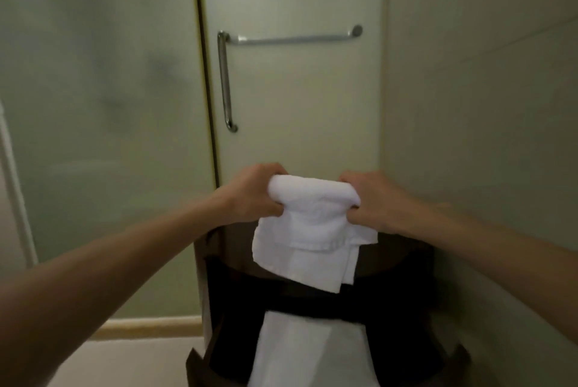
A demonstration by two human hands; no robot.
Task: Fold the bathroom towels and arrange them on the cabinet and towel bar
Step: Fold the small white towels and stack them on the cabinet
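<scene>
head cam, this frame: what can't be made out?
1. Head view: fingertips of left hand and right hand, buried in the held white towel.
2. Dark cabinet top: mostly covered by that towel, the rest in shadow.
3. Lower white towel: cut off by the bottom edge.
4. Behind the frosted glass: only blurred shapes.

a person's two arms, seen from a camera on their own head. the slim, bare left forearm [109, 261] and slim, bare right forearm [500, 239] are uncovered to the picture's edges. the left hand [253, 196] and right hand [372, 202] are bare too, with knuckles faintly showing.
</scene>
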